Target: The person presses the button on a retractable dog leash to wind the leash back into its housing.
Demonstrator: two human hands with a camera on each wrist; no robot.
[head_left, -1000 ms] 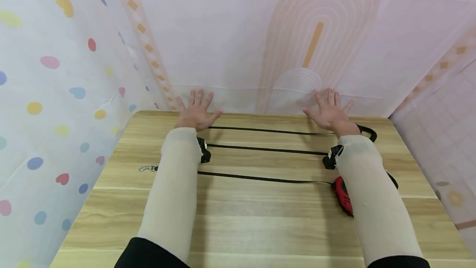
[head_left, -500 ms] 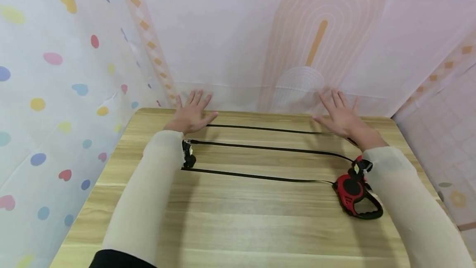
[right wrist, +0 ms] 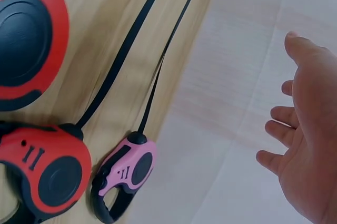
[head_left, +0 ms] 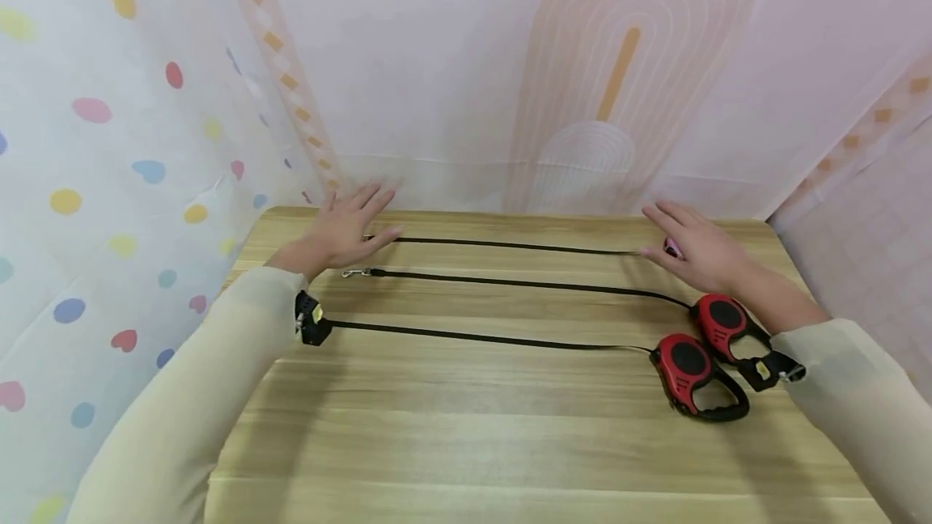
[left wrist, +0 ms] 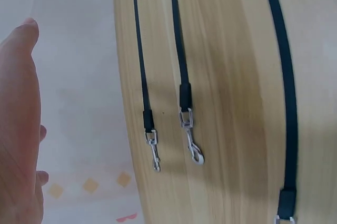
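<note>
Three black leash straps (head_left: 510, 284) lie stretched side by side across the wooden table (head_left: 466, 435). Their metal clips (left wrist: 192, 147) lie at the left end. At the right end are two red retractable leash housings (head_left: 688, 361) (head_left: 723, 315) and a small pink one (right wrist: 126, 174). My left hand (head_left: 349, 226) hovers open over the far-left clip ends and holds nothing. Over the pink housing (head_left: 671, 247) hovers my right hand (head_left: 697, 247), fingers straight, gripping nothing. In the wrist views each hand (left wrist: 18, 129) (right wrist: 310, 145) shows beside the table edge, open.
Patterned cloth walls (head_left: 109, 144) close in the table on the left, back (head_left: 473, 87) and right. The table's far edge (head_left: 510, 217) runs just beyond the hands. Bare wood fills the near half of the table.
Both hands have pulled back from the far wall and swung outward. The right arm moved right, uncovering both red housings; the left arm moved left, uncovering a clip.
</note>
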